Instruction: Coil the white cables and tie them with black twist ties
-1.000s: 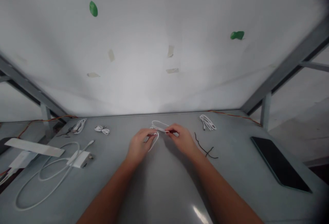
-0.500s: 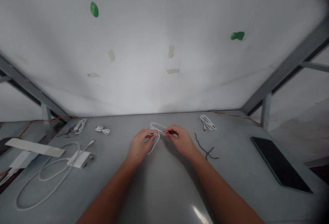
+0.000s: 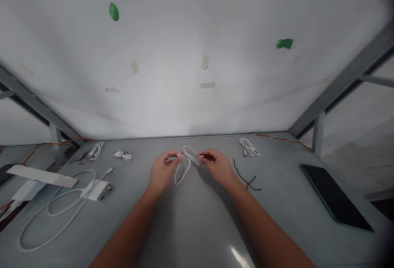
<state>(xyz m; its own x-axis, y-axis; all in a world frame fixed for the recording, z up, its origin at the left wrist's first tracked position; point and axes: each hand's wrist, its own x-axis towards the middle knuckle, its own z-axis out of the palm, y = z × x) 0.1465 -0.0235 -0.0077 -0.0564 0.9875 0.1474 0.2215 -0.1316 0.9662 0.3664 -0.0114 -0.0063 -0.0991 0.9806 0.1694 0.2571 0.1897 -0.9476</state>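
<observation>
Drew the left hand [image 3: 161,173] a touch back and toward the table's [image 3: 197,223] left edge in the last half second, widening the gap from the right hand [image 3: 218,169], kept almost put! Pinches a white cable [image 3: 194,160] at one end between left thumb and fingertips, and pinches another white part of it, too small to make out, in the right fingertips. Strings the slack between: one loop reaching toward the table's back edge, another drooping below the left fingertips toward the near edge, showing rounder and clearer of the fingers than before. Cannot tell whether touching the table or hanging just above. Angles both forearms [image 3: 129,223] inward from the near side, hands nearly level, fingertips facing each other, well short of the back edge.
</observation>
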